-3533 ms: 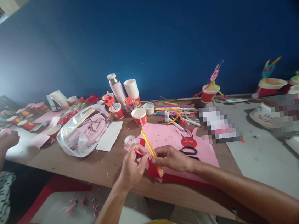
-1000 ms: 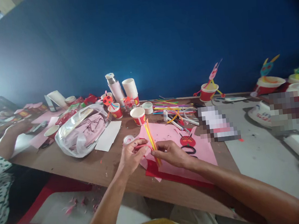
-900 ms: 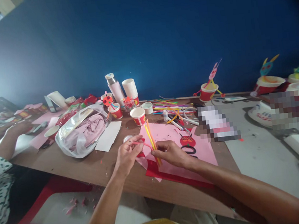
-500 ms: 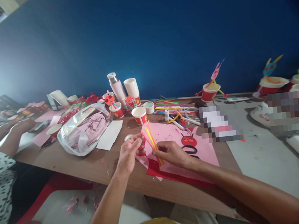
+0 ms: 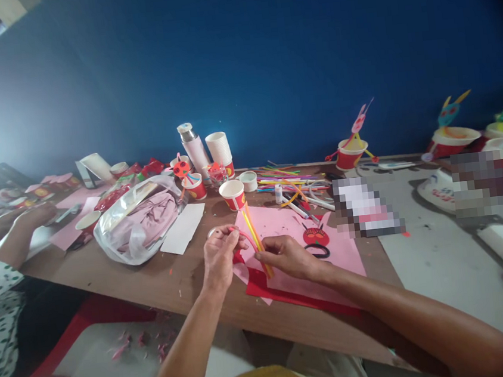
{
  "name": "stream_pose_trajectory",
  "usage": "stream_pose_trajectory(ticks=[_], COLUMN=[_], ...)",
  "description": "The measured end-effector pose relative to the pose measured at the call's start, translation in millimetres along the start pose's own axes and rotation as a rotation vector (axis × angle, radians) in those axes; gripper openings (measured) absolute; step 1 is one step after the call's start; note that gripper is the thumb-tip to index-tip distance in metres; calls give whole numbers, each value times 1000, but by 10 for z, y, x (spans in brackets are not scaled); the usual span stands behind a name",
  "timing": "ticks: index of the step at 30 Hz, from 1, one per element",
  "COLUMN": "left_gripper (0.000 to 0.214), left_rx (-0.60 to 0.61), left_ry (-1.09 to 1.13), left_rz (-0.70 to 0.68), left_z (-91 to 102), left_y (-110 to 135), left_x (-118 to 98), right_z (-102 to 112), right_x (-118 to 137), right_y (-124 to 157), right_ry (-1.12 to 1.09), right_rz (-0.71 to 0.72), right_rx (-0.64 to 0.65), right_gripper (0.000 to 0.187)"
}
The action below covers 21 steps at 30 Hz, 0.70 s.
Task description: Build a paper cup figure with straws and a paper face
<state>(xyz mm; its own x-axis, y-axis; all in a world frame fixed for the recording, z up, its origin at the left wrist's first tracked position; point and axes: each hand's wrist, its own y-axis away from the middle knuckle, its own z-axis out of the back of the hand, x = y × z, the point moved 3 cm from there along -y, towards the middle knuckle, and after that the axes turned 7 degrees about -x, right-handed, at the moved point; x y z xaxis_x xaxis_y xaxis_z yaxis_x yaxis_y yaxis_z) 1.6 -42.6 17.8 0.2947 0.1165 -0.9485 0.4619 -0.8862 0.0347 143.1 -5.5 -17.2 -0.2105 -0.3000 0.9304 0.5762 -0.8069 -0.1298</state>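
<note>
My right hand (image 5: pixel 283 258) pinches a small bunch of yellow and orange pipe cleaners (image 5: pixel 253 231), which stands nearly upright. A pink pipe cleaner (image 5: pixel 248 235) runs from that bunch in a curve to my left hand (image 5: pixel 221 256), whose thumb and fingers are closed on its upper end. Both hands are above a pink paper sheet (image 5: pixel 273 222) with a red sheet (image 5: pixel 290 298) under its near edge. On the pink sheet, right of my right hand, lie a red paper face (image 5: pixel 315 235) and a bent black pipe cleaner (image 5: pixel 318 250).
Beyond my hands are a paper cup (image 5: pixel 233 195), loose coloured pipe cleaners (image 5: pixel 293 176), a thermos (image 5: pixel 194 146) and stacked cups (image 5: pixel 219 150). A plastic bag (image 5: pixel 138 221) is on the left. Another person's hands (image 5: pixel 34 216) are at far left; decorated cups (image 5: pixel 351 154) stand right.
The pink pipe cleaner was straight beside the yellow and orange ones; its upper end is now bent over to the left, in my left hand. My right hand has barely moved.
</note>
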Motion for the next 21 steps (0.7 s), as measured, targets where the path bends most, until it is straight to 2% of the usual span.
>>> stream_pose_trajectory(ticks=[5,14,21], left_gripper=[20,22,28], left_rx=[39,82,120], left_ry=[116,-5,-100], left_rz=[8,21,188], left_z=[-35,70,87], left_y=[7,-21,86], left_x=[61,47,203], right_z=[19,24,67], right_x=[14,-31,-85], right_y=[-9,-29,-65], right_ry=[-39,-52,-130], right_rz=[-12,-36,-103], right_rx=[-3,-22,-56], right_gripper=[28,29,31])
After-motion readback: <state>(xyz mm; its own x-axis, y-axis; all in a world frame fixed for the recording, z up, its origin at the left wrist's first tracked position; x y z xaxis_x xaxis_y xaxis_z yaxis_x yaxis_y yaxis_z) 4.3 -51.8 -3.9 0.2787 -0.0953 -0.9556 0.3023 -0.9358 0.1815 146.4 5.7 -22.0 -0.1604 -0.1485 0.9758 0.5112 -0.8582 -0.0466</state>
